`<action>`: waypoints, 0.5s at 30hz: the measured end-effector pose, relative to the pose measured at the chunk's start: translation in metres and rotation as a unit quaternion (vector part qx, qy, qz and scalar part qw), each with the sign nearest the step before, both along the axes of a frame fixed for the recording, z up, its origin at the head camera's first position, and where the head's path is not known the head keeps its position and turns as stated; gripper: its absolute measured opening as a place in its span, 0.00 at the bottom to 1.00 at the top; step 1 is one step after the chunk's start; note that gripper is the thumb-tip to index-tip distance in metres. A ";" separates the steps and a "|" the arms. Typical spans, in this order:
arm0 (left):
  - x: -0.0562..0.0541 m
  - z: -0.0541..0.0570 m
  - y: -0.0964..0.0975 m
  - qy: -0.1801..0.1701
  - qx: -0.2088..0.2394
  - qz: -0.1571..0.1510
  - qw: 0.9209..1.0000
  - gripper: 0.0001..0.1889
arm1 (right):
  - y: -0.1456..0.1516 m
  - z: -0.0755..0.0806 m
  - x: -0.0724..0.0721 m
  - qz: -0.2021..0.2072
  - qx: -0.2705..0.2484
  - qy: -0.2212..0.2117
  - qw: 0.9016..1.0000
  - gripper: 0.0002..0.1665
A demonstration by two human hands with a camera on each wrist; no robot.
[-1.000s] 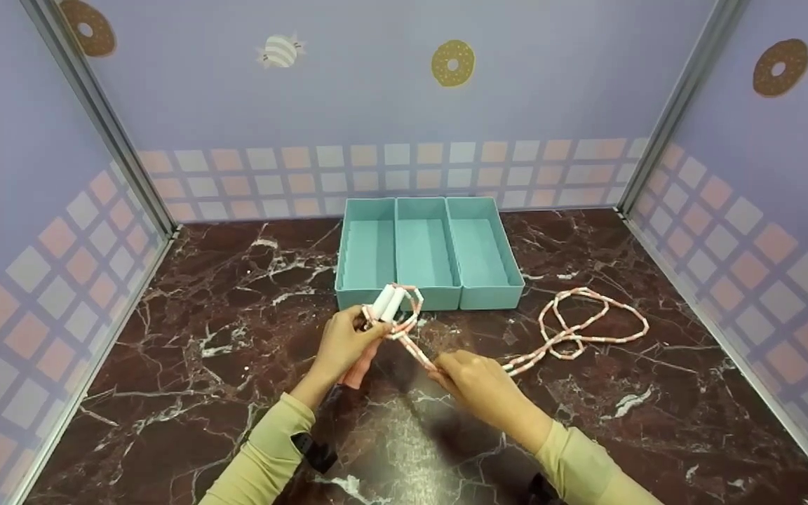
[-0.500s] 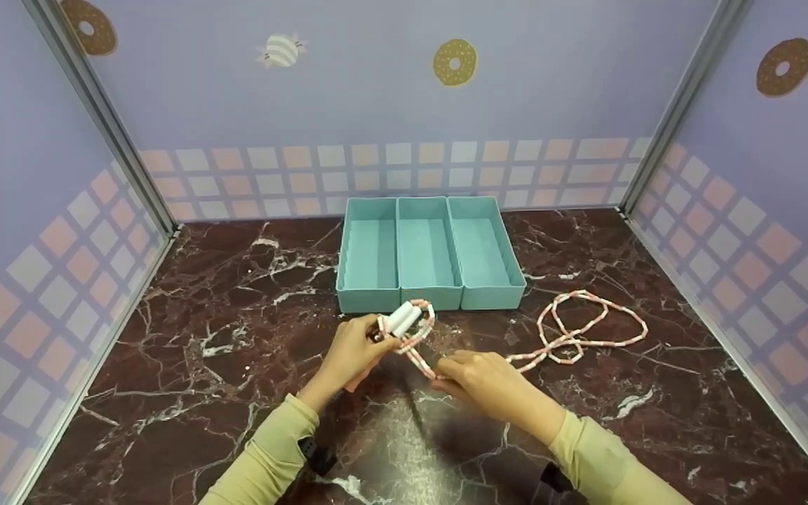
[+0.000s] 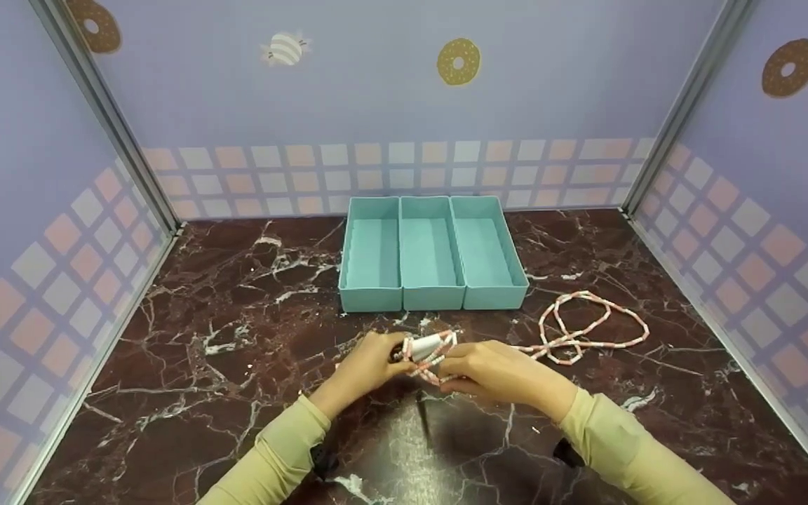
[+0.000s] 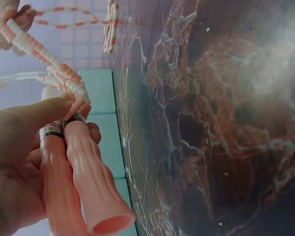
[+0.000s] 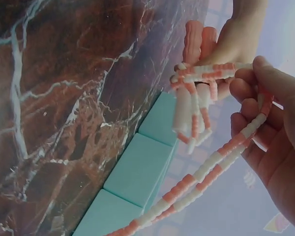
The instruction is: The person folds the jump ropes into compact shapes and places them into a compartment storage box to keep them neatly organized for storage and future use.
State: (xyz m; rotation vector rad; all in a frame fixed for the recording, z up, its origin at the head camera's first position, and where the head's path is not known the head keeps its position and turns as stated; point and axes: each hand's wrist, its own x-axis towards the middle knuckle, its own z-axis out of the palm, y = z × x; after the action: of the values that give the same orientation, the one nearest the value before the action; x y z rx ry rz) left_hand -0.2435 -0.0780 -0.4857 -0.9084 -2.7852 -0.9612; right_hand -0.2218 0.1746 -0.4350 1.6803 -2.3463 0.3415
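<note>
In the head view, a jump rope (image 3: 602,344) of pink and white beads runs from a person's two hands to the right part of a dark marbled desk (image 3: 271,393). Its loose loops lie toward the right edge, near the front right corner of three teal boxes (image 3: 434,298), which stand side by side near the middle of the back edge. Above the desk, in front of the boxes, the left hand (image 3: 369,358) grips the rope's two handles (image 3: 426,345), their white ends pointing right. Just beside it, the right hand (image 3: 492,361) has its fingers curled round the rope. Light purple walls (image 3: 376,91) rise along the back, left and right edges of the desk

In the left wrist view, the left thumb lies across the pink-gripped handles, with beaded strands bunched around their white ends. The right hand pinches the rope at the upper left

In the right wrist view, thumb and fingers hold doubled strands; one stretch reaches the handles, the other slants down across the boxes
</note>
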 end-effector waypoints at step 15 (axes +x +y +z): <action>0.014 0.002 0.013 0.068 -0.092 -0.099 0.988 0.10 | -0.006 0.016 -0.027 0.038 0.000 -0.103 0.994 0.07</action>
State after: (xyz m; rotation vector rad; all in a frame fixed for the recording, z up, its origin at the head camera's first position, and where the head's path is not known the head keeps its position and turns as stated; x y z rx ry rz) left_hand -0.2292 -0.0650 -0.4836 -1.2463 -2.7391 -0.6401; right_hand -0.2491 0.1690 -0.4195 1.8173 -2.4274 0.5521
